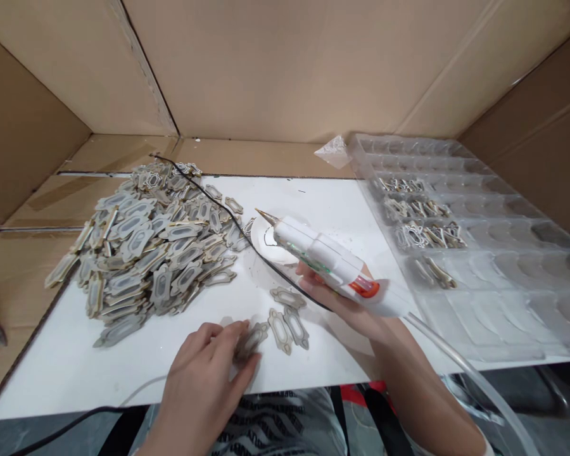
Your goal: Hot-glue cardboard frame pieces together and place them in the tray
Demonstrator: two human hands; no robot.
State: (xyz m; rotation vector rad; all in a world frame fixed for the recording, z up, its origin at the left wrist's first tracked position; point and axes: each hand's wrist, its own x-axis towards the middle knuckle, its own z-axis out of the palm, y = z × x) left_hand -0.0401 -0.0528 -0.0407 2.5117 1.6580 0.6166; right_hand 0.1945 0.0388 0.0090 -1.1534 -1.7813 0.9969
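Note:
My left hand pinches a small grey ornate frame plate between thumb and fingers, low over the white tabletop near its front edge. In my right hand is a white pen-shaped dispensing tool with a brass-coloured needle tip, an orange-red piece on its side and a clear hose at its rear. The tip points up and left, over a round white disc. Between my hands lie several loose frame plates.
A large heap of similar plates covers the left side of the white table. On the right is a clear compartment tray, with plates in several left-hand cells. A black cable crosses the table. Cardboard walls surround the work area.

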